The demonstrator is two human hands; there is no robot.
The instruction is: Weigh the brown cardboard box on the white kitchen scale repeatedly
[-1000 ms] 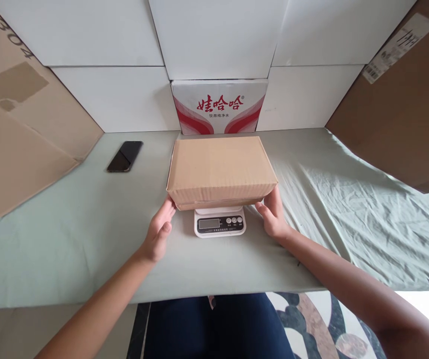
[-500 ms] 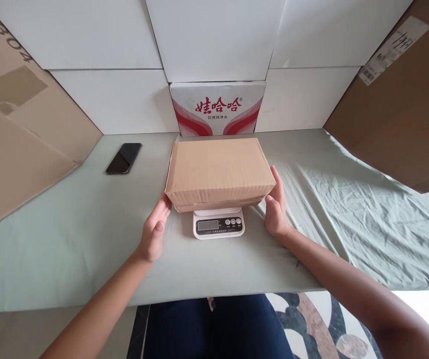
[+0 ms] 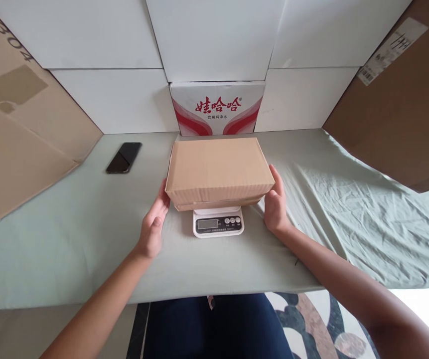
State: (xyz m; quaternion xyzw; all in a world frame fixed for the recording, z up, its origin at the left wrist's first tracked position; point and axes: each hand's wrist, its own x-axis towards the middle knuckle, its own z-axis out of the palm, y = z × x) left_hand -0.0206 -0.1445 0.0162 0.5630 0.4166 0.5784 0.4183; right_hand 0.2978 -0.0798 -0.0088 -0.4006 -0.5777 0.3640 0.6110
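A plain brown corrugated cardboard box (image 3: 218,171), closed and rectangular, sits on a small white digital kitchen scale (image 3: 218,224) near the middle of the tabletop (image 3: 68,239), which is draped in a pale green cloth. The box overhangs the scale on both sides and at the back, so only the scale's front strip with its grey display and round buttons shows below the box's near edge.

The left hand (image 3: 153,223) lies open, fingers stretched forward, its fingertips against the box's lower left near corner. The right hand (image 3: 275,202) stands open and flat against the box's right end. Neither hand is closed around anything.

Behind the box, at the far edge of the tabletop, a white carton with red swirls and red characters (image 3: 217,107) stands against a wall of white panels (image 3: 98,50), just beyond the box's far edge. A black phone (image 3: 123,157) lies flat toward the far left corner, well apart from the box. A large tan cardboard sheet (image 3: 16,124) leans in over the left edge, and a darker brown cardboard sheet with a white label (image 3: 401,109) leans over the far right corner. Bare cloth lies left of the scale and along the near edge; the right half is bare too, but wrinkled.
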